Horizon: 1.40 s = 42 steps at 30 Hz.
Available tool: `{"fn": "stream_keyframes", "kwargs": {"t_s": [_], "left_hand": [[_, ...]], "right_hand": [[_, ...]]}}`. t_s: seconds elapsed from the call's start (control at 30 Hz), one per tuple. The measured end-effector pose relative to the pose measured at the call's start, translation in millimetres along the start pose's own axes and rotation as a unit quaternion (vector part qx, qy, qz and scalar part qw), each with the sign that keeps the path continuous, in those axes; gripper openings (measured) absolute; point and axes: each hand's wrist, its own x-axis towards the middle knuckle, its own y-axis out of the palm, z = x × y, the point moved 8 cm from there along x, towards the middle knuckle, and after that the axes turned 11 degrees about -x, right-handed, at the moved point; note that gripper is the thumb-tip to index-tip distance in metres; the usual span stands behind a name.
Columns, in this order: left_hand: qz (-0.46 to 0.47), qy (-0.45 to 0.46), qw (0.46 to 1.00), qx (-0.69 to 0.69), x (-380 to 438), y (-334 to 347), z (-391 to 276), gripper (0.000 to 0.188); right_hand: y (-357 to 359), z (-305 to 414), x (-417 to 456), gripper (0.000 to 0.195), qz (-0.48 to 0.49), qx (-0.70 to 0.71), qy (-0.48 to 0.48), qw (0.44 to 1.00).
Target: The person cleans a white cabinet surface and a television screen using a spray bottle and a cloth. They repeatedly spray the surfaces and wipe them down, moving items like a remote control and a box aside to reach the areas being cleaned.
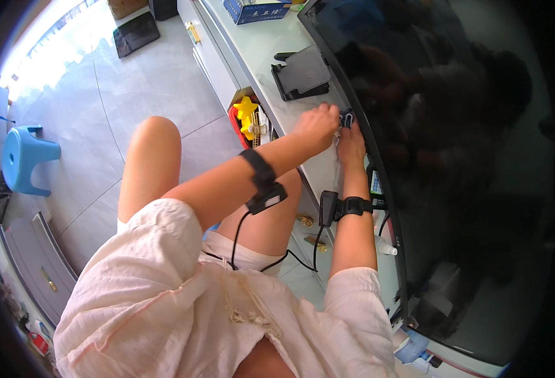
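Both my hands meet over the pale marble-look cabinet top, close to the television's lower edge. Between their fingertips is a small dark bundle with pale loops; what it is cannot be made out. My left hand reaches in from the left, fingers curled against the bundle. From below, my right hand pinches at its near side, its fingertips partly hidden. A black strap with a small box is on my left forearm, and a similar strapped box is on my right forearm.
A large black television stands along the right. Beyond my hands sit a folding black stand and a blue box. An open drawer holds yellow stars. A blue stool stands left; black cables hang near my lap.
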Motion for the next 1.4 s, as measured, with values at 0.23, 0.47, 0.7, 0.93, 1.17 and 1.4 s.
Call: {"fn": "stream_keyframes", "kwargs": {"t_s": [0.23, 0.47, 0.7, 0.93, 1.17, 1.4], "left_hand": [[0.01, 0.143, 0.979, -0.144, -44, -25, -77, 0.045], [-0.003, 0.133, 0.979, 0.152, -53, 12, -106, 0.039], [0.063, 0.227, 0.969, -0.079, -65, 12, -92, 0.05], [-0.224, 0.069, 0.97, -0.067, -6, -118, 31, 0.091], [-0.083, 0.034, 0.992, -0.091, 26, -106, 70, 0.088], [-0.11, 0.066, 0.98, -0.15, 7, -130, 79, 0.07]], "right_hand": [[28, -2, -35, 0.054, -0.17, -0.161, -0.271, 0.934], [-2, 64, -109, 0.05, -0.212, -0.202, -0.198, 0.935], [36, 27, -86, 0.053, -0.211, -0.148, -0.138, 0.956], [10, 71, -23, 0.063, -0.102, -0.141, -0.087, 0.981], [7, 61, 31, 0.063, -0.014, -0.051, -0.058, 0.997], [-2, 63, 29, 0.062, 0.015, -0.007, -0.045, 0.999]]}}
